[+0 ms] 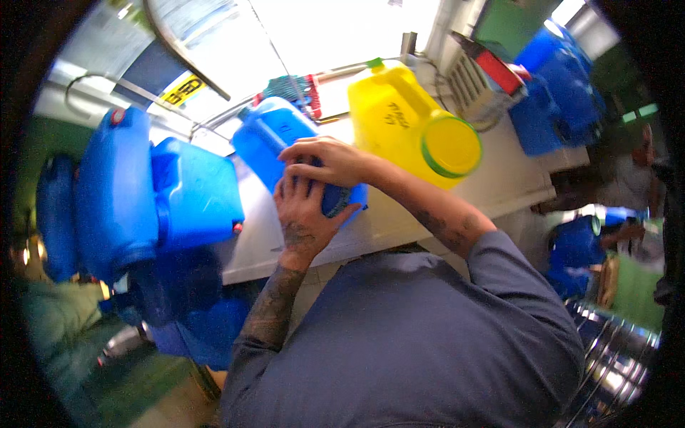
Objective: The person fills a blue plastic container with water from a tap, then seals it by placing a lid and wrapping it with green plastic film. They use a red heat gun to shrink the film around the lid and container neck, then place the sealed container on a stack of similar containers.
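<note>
A blue plastic jerrycan (pixel 274 131) lies on the white worktop in front of me, its molded handle facing up. My left hand (pixel 307 211) is spread over a dark blue round cap (pixel 336 200) at the can's near end. From the right, my right hand (pixel 321 163) reaches across the top of the same cap with bent fingers, touching or nearly touching my left. The hands hide part of the cap, so how firmly each grips it is unclear. Right of the can is a yellow plastic container (pixel 390 115) with a wide round lid (pixel 454 144) rimmed in green.
Several blue jerrycans (pixel 198 198) crowd the worktop's left side. A teal and red cloth (pixel 291 91) lies behind the can. A red and black object (pixel 495 67) rests on a grey slatted box at the back right. More blue cans (pixel 567 91) stand beyond; a person's arm (pixel 626 235) shows far right.
</note>
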### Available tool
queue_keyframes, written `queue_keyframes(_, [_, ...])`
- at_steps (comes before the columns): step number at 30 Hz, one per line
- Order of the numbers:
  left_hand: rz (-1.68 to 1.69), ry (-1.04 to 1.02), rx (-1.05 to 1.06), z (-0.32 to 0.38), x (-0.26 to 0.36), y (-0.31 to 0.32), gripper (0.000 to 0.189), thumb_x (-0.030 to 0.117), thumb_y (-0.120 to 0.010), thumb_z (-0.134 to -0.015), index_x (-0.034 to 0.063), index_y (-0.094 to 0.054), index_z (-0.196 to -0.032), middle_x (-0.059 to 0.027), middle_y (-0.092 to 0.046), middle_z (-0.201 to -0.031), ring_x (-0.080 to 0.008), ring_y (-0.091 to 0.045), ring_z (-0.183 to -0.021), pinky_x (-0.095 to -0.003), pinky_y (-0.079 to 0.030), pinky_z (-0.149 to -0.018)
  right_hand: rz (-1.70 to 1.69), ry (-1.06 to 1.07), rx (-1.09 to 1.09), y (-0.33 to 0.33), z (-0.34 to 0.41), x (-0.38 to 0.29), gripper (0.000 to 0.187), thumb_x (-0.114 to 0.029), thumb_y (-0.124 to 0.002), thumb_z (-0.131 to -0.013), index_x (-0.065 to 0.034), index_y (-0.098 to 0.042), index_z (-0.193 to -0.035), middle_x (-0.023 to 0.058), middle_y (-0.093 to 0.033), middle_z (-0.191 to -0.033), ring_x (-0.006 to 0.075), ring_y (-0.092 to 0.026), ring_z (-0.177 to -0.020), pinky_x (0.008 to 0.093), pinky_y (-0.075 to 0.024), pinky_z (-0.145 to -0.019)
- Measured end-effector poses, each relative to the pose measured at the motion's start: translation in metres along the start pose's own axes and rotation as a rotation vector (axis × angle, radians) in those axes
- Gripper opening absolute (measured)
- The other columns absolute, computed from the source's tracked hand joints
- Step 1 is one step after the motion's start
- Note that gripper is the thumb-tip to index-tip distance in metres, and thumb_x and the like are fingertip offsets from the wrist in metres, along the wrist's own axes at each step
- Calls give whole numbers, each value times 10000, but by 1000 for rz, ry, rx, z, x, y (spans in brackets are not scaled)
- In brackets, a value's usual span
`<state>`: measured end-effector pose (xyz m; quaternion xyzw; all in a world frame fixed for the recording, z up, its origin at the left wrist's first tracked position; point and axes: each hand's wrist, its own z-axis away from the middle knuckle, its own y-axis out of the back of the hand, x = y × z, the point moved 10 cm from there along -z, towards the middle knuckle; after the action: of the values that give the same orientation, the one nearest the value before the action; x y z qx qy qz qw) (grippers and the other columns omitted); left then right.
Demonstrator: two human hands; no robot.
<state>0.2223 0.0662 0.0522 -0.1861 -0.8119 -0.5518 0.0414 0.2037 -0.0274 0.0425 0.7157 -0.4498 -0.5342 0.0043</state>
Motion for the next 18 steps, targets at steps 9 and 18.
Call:
queue_keyframes(9, [44,-162,-46,-4,4,18,752,504,-828,-734,94,-632,-1333,-167,-500,-1500,-407,-370,-1453,-587,-282,-1172,109,-102,196,16,14,-15,437,-362,-641,-965,-60,-626,-1282,178,-682,-1148,378,-682,-996,468,-539,-910])
queue_keyframes(18, [268,-432,-186,-7,-16,5,670,540,-832,-740,204,-672,-1297,-159,-544,-1456,-378,-442,-1408,-579,-300,-1174,167,-347,400,22,39,-17,390,-327,-651,-963,-75,-635,-1260,204,-669,-1191,385,-688,-1046,481,-551,-906])
